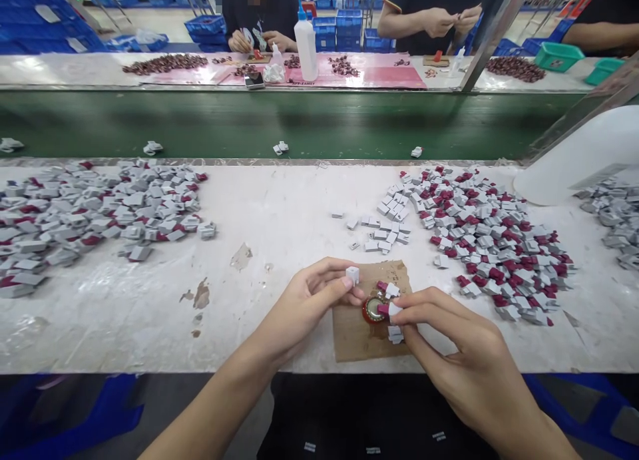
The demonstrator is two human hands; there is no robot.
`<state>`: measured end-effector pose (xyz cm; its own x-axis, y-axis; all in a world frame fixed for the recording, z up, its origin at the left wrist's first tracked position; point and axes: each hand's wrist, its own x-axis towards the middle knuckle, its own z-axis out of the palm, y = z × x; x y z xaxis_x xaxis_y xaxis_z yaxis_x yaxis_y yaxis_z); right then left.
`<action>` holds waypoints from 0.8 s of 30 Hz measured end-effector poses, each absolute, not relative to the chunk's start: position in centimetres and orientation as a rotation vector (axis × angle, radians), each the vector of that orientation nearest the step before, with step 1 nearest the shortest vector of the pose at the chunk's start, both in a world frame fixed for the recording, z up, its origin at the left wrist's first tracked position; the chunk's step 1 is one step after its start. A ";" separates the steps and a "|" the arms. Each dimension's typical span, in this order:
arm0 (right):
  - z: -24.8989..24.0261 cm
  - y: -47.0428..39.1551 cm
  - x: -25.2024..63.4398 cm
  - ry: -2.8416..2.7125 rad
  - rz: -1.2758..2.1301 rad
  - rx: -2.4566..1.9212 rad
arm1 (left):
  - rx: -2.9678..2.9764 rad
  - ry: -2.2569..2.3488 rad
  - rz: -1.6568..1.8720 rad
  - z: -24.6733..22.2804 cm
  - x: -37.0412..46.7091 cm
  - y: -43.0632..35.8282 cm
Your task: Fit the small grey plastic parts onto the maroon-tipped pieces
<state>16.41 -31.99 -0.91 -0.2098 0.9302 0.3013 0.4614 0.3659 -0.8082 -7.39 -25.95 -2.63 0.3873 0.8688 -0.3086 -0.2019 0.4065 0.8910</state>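
My left hand [322,290] pinches a small light-grey plastic block [352,275] between thumb and fingers. In my right hand [444,333] is a grey plastic piece with a maroon end [384,309], held over a bottle cap [372,309] that lies in a red ring. The cap sits on a brown cardboard sheet [349,340] at the table's near edge. Beside it on the cardboard rest another grey-and-maroon piece [391,289] and a grey piece [395,335], partly under my right fingers.
Grey-and-maroon pieces form a big heap [494,240] at right and another heap [100,214] at left. Loose grey blocks [384,233] lie past the cardboard. A white container [589,154] stands far right. A green belt [224,120] carries several pieces; people work behind it.
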 end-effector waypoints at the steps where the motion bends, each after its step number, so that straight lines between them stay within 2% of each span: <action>1: -0.9 -32.0 16.4 -1.820 0.742 -1.220 | 0.854 0.908 0.811 -2.5 -7.4 -25.9; 9: -0.8 -31.9 16.6 -1.650 0.840 -1.266 | 0.932 1.005 0.836 -2.0 -7.1 -25.6; 17: -2.3 -30.0 17.5 -1.000 1.244 -1.335 | 0.918 1.069 0.928 -2.7 -6.2 -25.3; 24: -2.3 -29.9 17.5 -0.749 1.482 -1.260 | 1.045 1.028 0.776 -2.1 -6.3 -25.2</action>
<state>17.47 -29.91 -2.28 0.0536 0.9432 -0.3279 -0.2954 -0.2988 -0.9075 -6.32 -25.22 -2.15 0.3443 0.8907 -0.2968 -0.0416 0.3303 0.9429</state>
